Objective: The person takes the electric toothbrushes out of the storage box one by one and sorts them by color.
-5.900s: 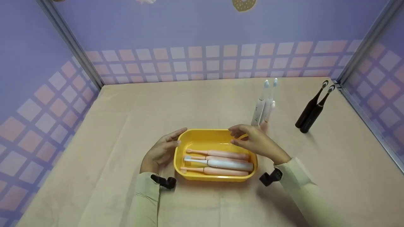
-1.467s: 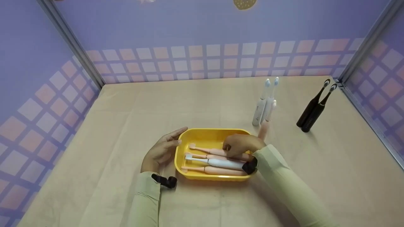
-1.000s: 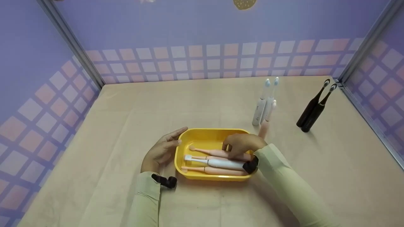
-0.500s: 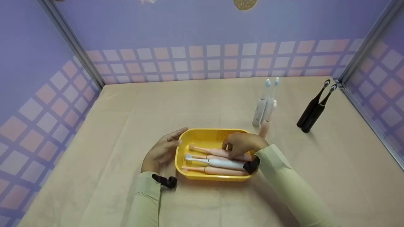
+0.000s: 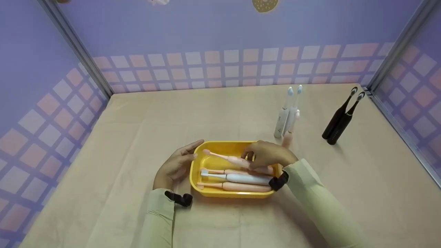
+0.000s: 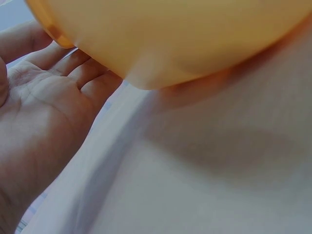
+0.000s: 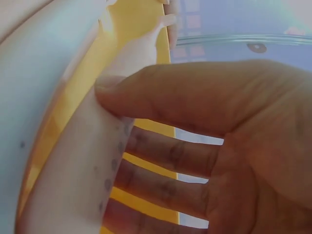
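My right hand (image 5: 270,153) pinches the handle of a pink electric toothbrush (image 5: 234,159) inside a yellow plastic basin (image 5: 237,195). That brush slants, its head near the basin's far left corner. In the right wrist view, the thumb presses one side of the pink handle (image 7: 68,170), and the fingers lie along its dotted side. A white electric toothbrush (image 5: 246,178) lies between two more pink ones, the front pink toothbrush (image 5: 244,187) and the pink toothbrush behind (image 5: 215,171). My left hand (image 5: 175,164) rests against the basin's left end, fingers extended along the outer wall (image 6: 146,44).
Behind the basin's right corner stand two white electric toothbrushes (image 5: 281,122) and one pink toothbrush (image 5: 288,137), upright and close together. Farther right are two black electric toothbrushes (image 5: 339,127), also upright. Patterned panels (image 5: 220,65) border the cloth-covered table (image 5: 172,113).
The right hand comes down from the basin's far right rim and grips the rearmost pink toothbrush. Within the last half second the brush's head end swings up toward the far side. Left hand stays put.
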{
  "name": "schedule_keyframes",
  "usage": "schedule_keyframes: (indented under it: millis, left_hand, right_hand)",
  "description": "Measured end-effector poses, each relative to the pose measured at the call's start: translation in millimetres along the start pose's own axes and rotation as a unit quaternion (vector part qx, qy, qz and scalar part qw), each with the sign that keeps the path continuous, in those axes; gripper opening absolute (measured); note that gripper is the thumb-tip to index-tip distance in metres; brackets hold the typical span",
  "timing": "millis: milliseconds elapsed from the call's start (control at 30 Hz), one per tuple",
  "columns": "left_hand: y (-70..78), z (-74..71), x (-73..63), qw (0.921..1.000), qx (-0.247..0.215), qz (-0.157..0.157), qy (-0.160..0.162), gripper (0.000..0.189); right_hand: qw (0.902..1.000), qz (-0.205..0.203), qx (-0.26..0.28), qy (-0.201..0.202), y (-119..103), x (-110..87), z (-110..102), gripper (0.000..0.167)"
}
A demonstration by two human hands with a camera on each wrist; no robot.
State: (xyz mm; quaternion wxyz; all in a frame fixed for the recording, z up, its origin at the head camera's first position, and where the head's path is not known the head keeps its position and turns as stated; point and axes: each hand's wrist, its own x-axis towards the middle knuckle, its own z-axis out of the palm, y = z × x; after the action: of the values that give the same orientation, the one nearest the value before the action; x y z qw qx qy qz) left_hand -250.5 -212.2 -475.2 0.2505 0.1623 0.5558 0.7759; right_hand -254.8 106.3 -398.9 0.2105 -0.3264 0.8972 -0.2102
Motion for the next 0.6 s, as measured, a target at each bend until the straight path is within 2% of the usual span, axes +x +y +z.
schedule_keyframes:
  millis: [233, 600]
  left_hand:
    - [-1.2, -1.1, 0.6, 1.0, -0.005, 0.005, 0.0, 0.058]
    - [-2.7, -1.0, 1.6, 0.9999, 0.002, 0.004, 0.014, 0.057]
  right_hand:
    - [0.9989, 0.008, 0.038, 0.026, 0, -3.5, 0, 0.032]
    - [0.9953, -0.002, 0.049, 0.083, -1, -10.8, 2, 0.034]
